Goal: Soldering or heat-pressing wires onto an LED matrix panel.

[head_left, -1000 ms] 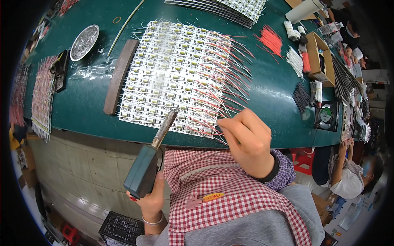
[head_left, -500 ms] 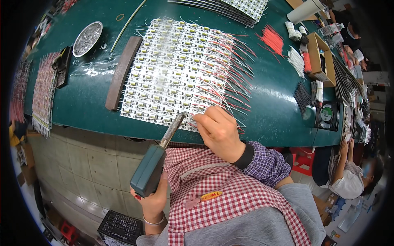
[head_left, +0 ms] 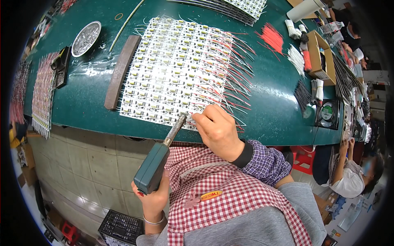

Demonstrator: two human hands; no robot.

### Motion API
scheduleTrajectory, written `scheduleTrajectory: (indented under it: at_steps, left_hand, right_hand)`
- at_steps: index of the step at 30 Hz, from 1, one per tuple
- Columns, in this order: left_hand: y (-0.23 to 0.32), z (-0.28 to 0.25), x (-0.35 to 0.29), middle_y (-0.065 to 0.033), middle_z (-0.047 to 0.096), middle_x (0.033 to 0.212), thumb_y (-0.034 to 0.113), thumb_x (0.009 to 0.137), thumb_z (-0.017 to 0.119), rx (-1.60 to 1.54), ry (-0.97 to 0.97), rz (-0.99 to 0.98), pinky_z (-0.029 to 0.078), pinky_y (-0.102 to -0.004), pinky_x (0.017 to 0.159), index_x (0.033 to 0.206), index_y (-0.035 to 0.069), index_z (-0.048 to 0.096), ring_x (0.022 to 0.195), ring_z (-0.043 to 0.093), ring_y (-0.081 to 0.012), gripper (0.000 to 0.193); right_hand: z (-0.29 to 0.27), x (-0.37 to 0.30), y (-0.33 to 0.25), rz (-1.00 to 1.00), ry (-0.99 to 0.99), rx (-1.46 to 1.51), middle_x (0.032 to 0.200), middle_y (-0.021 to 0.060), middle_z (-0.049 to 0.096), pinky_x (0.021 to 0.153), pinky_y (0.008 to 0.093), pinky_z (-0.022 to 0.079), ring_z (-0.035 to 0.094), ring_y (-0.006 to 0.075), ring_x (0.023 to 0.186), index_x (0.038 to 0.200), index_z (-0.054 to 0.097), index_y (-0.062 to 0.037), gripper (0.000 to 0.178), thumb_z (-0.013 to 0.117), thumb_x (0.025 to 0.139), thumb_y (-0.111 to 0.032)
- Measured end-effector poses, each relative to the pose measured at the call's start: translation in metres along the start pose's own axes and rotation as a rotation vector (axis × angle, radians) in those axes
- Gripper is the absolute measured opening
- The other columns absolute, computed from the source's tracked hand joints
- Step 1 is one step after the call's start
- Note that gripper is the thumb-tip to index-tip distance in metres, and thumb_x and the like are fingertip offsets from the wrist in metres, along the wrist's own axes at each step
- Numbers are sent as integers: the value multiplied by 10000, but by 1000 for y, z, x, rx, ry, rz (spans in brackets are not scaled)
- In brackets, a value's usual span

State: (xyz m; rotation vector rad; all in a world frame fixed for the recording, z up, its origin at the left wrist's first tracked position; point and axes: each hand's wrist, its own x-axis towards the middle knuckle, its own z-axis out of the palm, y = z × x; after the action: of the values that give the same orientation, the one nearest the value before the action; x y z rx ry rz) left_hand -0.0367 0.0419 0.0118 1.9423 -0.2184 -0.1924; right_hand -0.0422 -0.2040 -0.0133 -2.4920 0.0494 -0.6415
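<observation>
The left hand (head_left: 152,197) is wrapped shut around the green handle of a soldering iron (head_left: 158,166), low in the picture near the person's chest; the iron slants up and to the right from that grip, and its metal tip meets the near edge of a white panel of small circuit boards (head_left: 172,69) lying on the green table (head_left: 266,106). Just right of the tip, the right hand (head_left: 217,130) rests at the same edge of the panel, its fingers (head_left: 202,119) curled tight together; whether they pinch a wire or solder cannot be told. Red and white wires (head_left: 230,78) fan out from the panel beyond the right hand. Past the iron's tip, on the far left of the panel, a dark brown bar (head_left: 120,71) lies along its edge, and farther off a round metal dish (head_left: 85,38) sits on the table
</observation>
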Motion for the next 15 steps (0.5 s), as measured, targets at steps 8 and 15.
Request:
scheduleTrajectory:
  at_steps: [8,15]
  left_hand:
    - [-11,-8,-10,-79,698,965,-59,844,747,-36,-1,-25,483,-246,586,1125,-60,679,688,603,-102,289]
    - [-9,-13,-12,-111,702,971,-76,828,736,-57,20,-30,471,-246,568,1127,-74,686,688,615,-119,304]
  right_hand:
    - [0,1,-2,-2,11,-3,834,94,531,653,371,512,579,261,779,969,681,4,207,704,765,25]
    - [2,1,0,-1,55,6,762,86,535,584,373,484,583,253,683,941,698,-2,233,757,732,81]
